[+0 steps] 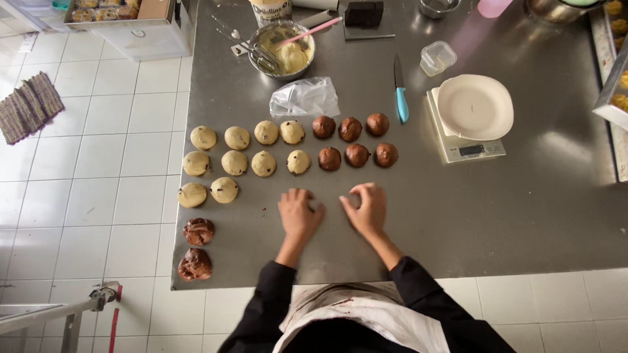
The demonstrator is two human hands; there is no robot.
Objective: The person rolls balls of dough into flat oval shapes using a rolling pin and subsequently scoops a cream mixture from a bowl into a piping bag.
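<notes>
Both hands rest on the steel surface (497, 216): left hand (298, 214) flat, grip wide; right hand (367, 209) curled, holding nothing visible. Chocolate dough balls (356, 155) sit at twelve o'clock, rowed apart by colour from plain dough balls (263, 163).

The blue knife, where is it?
In the head view, the blue-handled knife lies on the steel table, toward the far side, between the crumpled plastic bag and the scale with the white plate, just behind the brown dough balls.

We see a white plate (475, 106) on a scale (466, 149), a blue knife (400, 97), a clear bag (305, 98), and a bowl (282, 49) of yellow batter.
</notes>
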